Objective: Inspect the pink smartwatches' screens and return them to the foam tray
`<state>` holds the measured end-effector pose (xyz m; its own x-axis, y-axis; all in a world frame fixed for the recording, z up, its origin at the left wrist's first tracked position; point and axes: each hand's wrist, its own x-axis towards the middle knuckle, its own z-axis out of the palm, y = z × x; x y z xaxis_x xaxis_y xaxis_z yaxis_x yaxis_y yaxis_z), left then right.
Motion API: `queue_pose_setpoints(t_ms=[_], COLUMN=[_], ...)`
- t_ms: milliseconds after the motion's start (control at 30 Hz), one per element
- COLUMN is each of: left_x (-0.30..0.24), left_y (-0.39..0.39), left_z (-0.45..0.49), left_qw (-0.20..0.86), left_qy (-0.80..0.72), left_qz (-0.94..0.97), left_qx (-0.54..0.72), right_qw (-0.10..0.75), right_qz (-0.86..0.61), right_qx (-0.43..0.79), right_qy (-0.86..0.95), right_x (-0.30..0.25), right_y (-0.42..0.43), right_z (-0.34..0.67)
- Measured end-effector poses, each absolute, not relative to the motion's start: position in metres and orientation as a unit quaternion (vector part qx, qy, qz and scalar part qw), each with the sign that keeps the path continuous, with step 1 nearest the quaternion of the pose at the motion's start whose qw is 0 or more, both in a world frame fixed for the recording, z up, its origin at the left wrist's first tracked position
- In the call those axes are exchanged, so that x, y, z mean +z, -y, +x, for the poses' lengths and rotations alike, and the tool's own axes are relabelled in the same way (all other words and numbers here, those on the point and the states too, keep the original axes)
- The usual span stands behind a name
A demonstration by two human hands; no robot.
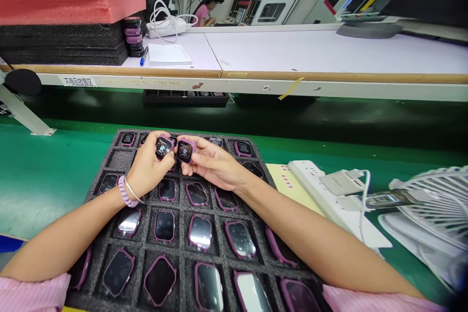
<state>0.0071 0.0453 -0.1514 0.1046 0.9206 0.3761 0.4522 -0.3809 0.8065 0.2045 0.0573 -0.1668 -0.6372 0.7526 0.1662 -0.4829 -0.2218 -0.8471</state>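
Note:
A dark foam tray (120, 160) lies in front of me on the green belt, its pockets filled with several purple-rimmed smartwatch bodies (200, 232). My left hand (146, 170), with bracelets on the wrist, is closed around one watch body (163, 147) whose screen is lit. My right hand (212, 163) pinches a second lit watch body (185, 151) right beside it. Both hands hover over the tray's far rows, the two watches almost touching.
A white power strip (321, 195) with a plugged adapter and a white fan (435, 214) sit at the right. Across the belt stands a long white bench (310, 53) with pink and black foam stacks (66, 9), stacked watches, paper and a pen. A person sits far behind.

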Motion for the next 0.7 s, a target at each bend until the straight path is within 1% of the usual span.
queue_pose_setpoints(t_ms=[167,700], left_x=[-0.153,-0.1518], left_y=[-0.0457,-0.0447], left_z=[0.007,0.0067], left_qw=[0.271,0.259], left_qy=[-0.483,-0.489], left_qz=[0.698,0.704], left_qx=[0.455,0.445], right_qw=[0.402,0.395], right_qz=[-0.149,-0.147], right_qx=[0.766,0.762], right_qy=[0.479,0.491], right_x=[-0.165,-0.1661], right_y=[-0.0557,-0.0562], right_z=[0.2047,0.2064])
